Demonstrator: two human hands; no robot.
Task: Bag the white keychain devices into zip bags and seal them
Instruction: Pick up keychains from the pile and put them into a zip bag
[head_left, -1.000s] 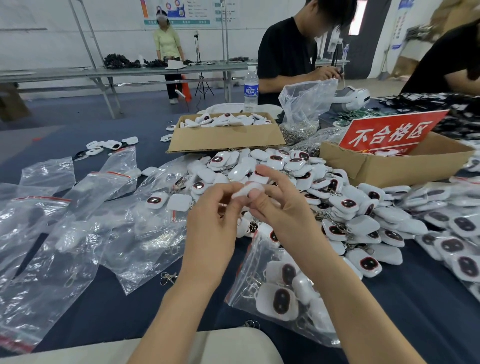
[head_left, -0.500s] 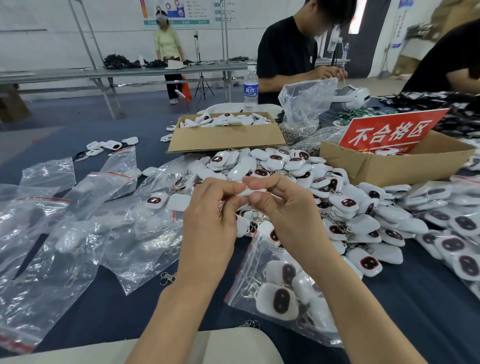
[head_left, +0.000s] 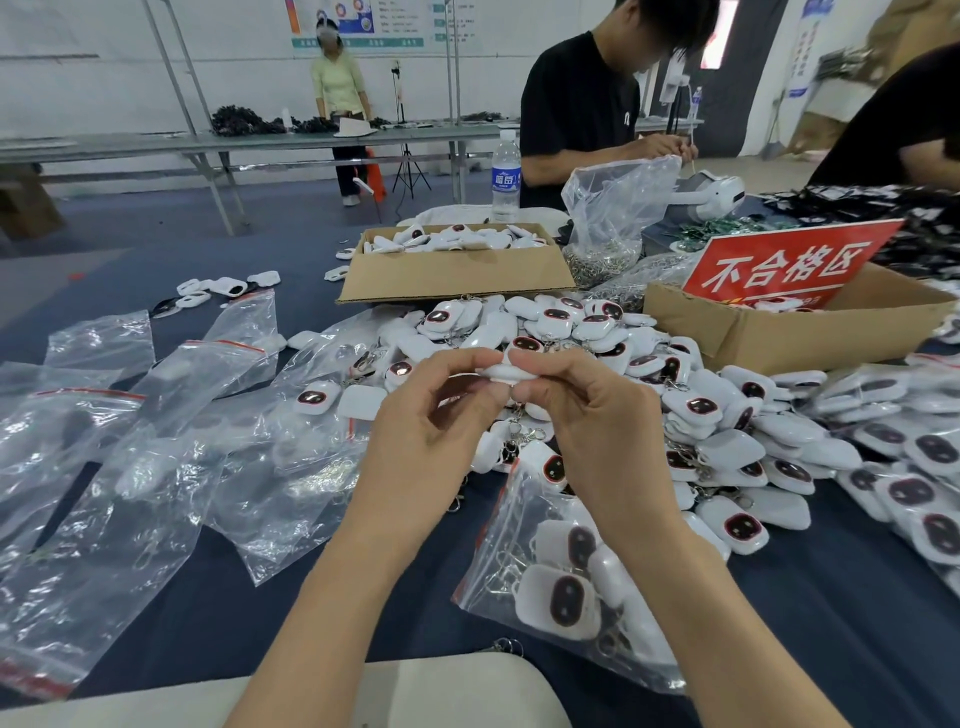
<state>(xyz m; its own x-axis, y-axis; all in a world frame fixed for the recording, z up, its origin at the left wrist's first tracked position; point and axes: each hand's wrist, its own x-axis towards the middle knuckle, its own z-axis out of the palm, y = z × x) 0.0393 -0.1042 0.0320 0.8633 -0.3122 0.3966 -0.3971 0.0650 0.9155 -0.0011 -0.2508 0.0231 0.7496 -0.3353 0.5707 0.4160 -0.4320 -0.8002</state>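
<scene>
Both hands were raised together over the table. The left hand (head_left: 431, 436) and the right hand (head_left: 597, 431) each pinched one white keychain device (head_left: 501, 373) between thumb and forefinger, the left on its left end, the right on its right end. The fingertips (head_left: 525, 359) of the two hands nearly met above it. The other fingers of each hand were loosely curled below the device and held nothing.

Just below the right wrist lay a zip bag (head_left: 561, 571) with a red strip at its mouth and several devices inside. Beyond the fingers and off to their right spread a pile of devices (head_left: 701, 415), white shells with dark oval faces and metal clasps. To the left of the fingers lay clear bags (head_left: 156, 467), crumpled and overlapping, on the dark blue cloth (head_left: 857, 597).

Farther beyond the fingers stood a cardboard box (head_left: 457, 270) filled with white shells, and to its right a second box (head_left: 779, 332) with a red sign (head_left: 789, 265) propped in it. A water bottle (head_left: 505, 176) stood behind the first box. A person in a black shirt (head_left: 576, 114) worked across the table; a person in a light green top (head_left: 337, 83) stood at a long table (head_left: 156, 143) by the far wall.
</scene>
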